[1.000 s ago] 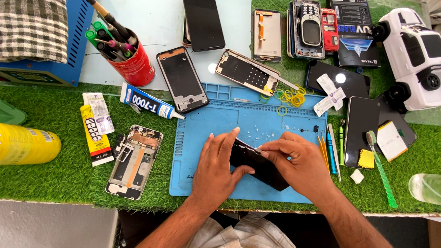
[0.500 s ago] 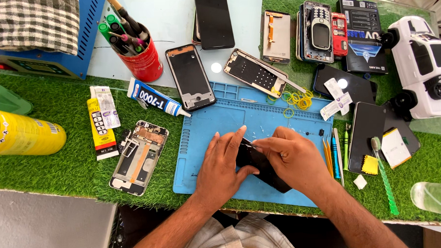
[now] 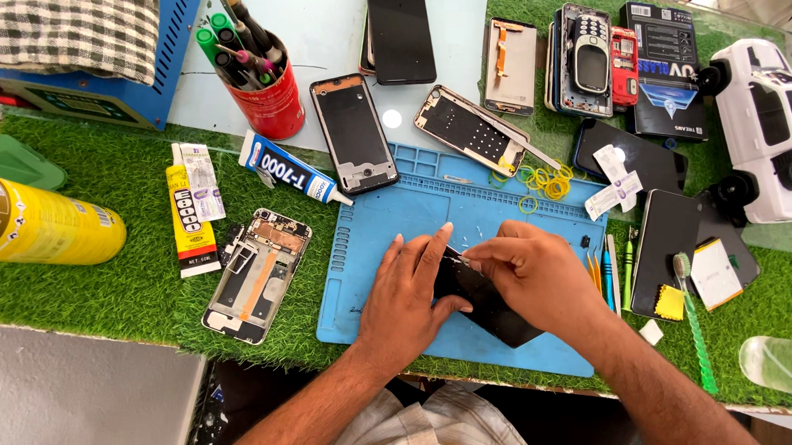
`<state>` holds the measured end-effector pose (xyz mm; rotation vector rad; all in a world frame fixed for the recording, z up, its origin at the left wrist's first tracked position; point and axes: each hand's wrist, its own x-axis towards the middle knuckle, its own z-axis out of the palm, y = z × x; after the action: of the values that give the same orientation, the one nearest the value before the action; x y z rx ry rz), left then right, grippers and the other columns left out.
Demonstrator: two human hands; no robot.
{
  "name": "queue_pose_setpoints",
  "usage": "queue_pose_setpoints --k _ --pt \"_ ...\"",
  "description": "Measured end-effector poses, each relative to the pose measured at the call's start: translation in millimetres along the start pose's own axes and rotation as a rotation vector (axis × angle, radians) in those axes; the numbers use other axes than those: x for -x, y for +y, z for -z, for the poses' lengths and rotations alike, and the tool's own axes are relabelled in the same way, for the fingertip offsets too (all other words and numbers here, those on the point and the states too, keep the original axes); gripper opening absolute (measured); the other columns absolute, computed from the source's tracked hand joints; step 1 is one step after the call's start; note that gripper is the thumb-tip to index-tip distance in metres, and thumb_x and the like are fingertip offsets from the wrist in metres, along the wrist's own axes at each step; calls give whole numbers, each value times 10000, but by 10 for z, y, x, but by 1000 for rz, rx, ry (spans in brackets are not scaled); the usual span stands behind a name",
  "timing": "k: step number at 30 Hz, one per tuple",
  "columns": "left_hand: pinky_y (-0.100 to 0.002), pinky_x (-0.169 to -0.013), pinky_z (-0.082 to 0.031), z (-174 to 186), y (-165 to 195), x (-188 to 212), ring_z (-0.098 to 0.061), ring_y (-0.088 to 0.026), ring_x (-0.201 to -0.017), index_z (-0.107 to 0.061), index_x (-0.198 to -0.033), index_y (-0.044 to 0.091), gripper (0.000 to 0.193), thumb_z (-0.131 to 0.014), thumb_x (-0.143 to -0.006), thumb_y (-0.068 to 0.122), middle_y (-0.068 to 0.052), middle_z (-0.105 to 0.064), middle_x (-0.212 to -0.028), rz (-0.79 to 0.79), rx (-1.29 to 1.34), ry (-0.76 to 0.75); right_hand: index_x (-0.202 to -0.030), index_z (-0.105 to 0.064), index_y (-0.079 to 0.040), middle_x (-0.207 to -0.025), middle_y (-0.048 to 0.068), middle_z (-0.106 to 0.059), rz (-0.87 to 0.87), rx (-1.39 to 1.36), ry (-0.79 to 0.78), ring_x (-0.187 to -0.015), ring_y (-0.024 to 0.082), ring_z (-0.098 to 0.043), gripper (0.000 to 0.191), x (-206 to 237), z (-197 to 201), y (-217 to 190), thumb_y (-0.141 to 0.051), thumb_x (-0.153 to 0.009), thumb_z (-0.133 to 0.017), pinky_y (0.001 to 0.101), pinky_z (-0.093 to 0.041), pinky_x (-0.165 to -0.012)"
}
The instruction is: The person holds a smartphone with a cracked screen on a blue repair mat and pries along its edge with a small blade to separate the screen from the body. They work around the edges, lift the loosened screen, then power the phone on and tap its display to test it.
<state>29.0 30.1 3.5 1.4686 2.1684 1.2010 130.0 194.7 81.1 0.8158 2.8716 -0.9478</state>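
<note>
Both hands meet over a flat black phone (image 3: 486, 300) that lies at a slant on the blue silicone work mat (image 3: 387, 223), near the mat's front edge. The left hand (image 3: 407, 297) rests flat, fingers spread and stretched out, pressing on the phone's left end. The right hand (image 3: 529, 275) curls over the upper edge, its thumb and forefinger pinched together on something small at the phone's top corner; what it is cannot be made out. The mat is smooth with ribbed moulded trays along its far side, and it sits on shaggy green artificial turf (image 3: 135, 284). Left of the mat lies an opened phone frame (image 3: 257, 276) with bare metal and a copper-coloured strip showing. Beyond it are a yellow glue tube (image 3: 190, 221) and a white-and-blue glue tube (image 3: 293, 169). A glossy red cup (image 3: 273, 99) holds tools with green and black handles. Yellow rubber bands (image 3: 544, 182) are scattered by the mat's far right corner, and a smooth yellow cylindrical can (image 3: 41, 230) lies on its side at far left.
</note>
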Motion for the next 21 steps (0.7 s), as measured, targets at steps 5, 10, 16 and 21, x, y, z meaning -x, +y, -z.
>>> queue_pose_setpoints --k 5,10,16,21 --pt "-611 -1190 -307 -15 7 0 -565 -312 -1229 -327 -1557 76 978 -840 -791 401 -129 -522 -1317 7 12 -1 -966 -830 -155 -794 37 -733 -155 -142 -179 -686 195 -723 144 -165 88 90 -171 -842 -760 331 -563 -640" --pt "-606 -1188 -315 2 11 -1 -561 -322 -1228 -333 -1553 78 971 -849 -791 388 -130 -527 -1316 11 25 6 -969 -833 -139 -788 51 -727 -186 -244 -137 -665 190 -709 144 -147 61 119 -178 -840 -784 331 -559 -627" --pt "-595 -1199 -309 16 11 -9 -553 -319 -1238 -310 -1567 79 982 -835 -799 395 -124 -524 -1319 8 -1 -18 -981 -821 -154 -742 45 -643 -24 -59 114 -625 208 -648 146 118 -89 58 -142 -842 -780 348 -517 -578" --pt "-594 -1199 -293 1 6 -12 -552 -318 -1232 -309 -1564 79 992 -839 -792 405 -127 -526 -1312 17 -8 -24 -1001 -802 -164 -761 47 -616 158 46 178 -665 230 -655 185 172 -132 47 -76 -854 -734 370 -526 -587"
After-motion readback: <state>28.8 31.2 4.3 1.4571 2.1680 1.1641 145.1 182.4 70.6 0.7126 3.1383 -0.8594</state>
